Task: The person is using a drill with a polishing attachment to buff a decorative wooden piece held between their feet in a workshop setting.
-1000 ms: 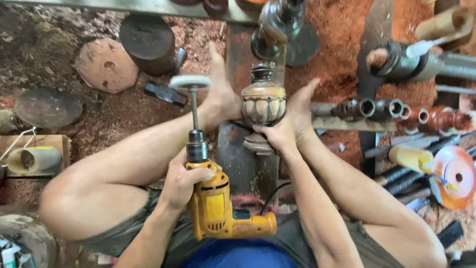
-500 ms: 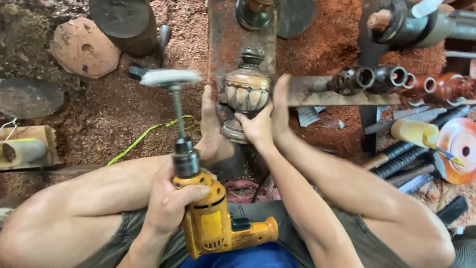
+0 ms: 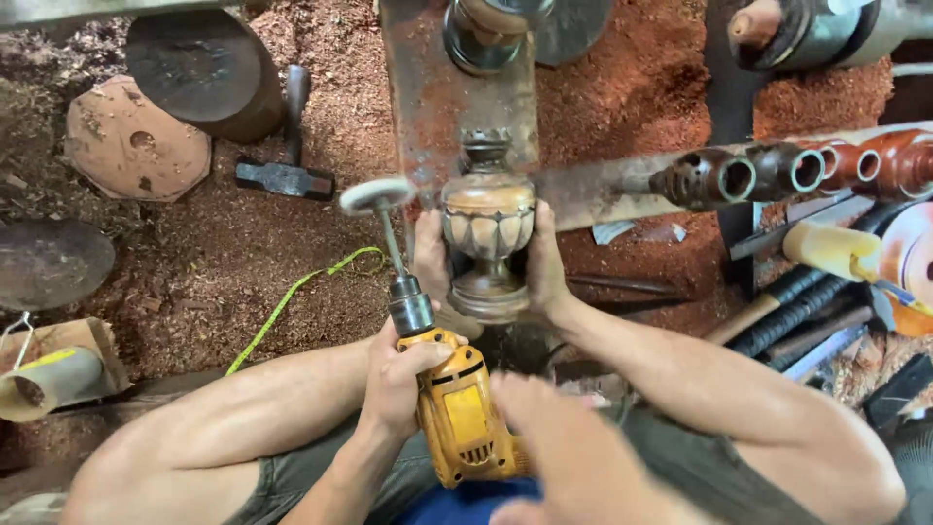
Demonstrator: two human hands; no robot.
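Far left on the sawdust floor: dark flat disc (image 3: 49,262), cardboard tube (image 3: 44,384) in a small box below it. Next over, octagonal wooden plate (image 3: 136,146), and a dark round block (image 3: 204,73) up by the top edge. Sledge hammer (image 3: 287,175) lies just right of the block, head toward the camera. Yellow-green cord (image 3: 292,301) snakes across the sawdust toward centre.

Left of centre: left hand (image 3: 398,379) is wrapped tight around the neck of the yellow drill (image 3: 462,408), fingers closed just behind the chuck. Drill points up and away; a long shaft carries a round sanding pad (image 3: 377,194), which sits just beside the upper left of the workpiece. Can't tell if it's touching.

Centre: carved wooden urn (image 3: 488,228), upright against a rusty steel plate (image 3: 418,97), clamped between the person's two bare feet (image 3: 544,262), one sole on each side.

Below centre: right hand (image 3: 559,447) is over the rear of the drill, motion-blurred. Can't tell whether it's spread or gripping, or whether it's on the housing at all.

Right: flat bar with a row of metal sockets (image 3: 777,170), yellow roll (image 3: 831,248) beneath it, bundle of dark tool handles (image 3: 797,301) lower down.
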